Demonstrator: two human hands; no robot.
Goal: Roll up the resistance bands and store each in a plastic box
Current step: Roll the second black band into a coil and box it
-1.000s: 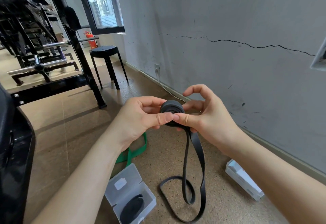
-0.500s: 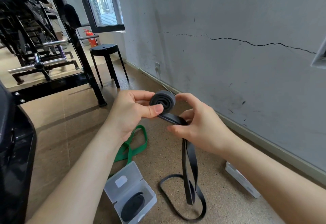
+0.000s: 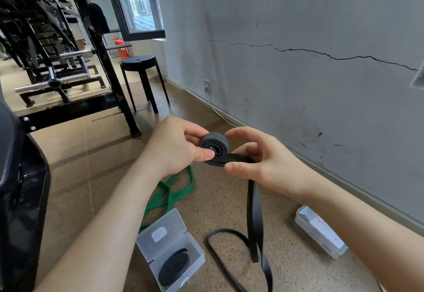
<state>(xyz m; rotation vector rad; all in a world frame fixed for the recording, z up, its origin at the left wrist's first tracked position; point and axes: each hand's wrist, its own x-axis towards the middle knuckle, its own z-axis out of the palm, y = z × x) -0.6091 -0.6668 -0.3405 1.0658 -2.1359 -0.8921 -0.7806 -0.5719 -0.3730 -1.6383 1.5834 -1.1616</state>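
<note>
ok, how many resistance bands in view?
3. A black rubber band, partly rolled, held between left hand and right hand; a rolled black band inside the open clear plastic box; a green band loose on the floor. More may be hidden.

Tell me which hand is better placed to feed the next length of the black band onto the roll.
Probably the right hand: its fingers already pinch the flat black rubber band just below the roll, where the loose tail hangs to the floor. The left hand is occupied clamping the roll.

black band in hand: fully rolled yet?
Partly rolled. The left hand pinches a small coil of the black band; its tail hangs to the floor.
</note>
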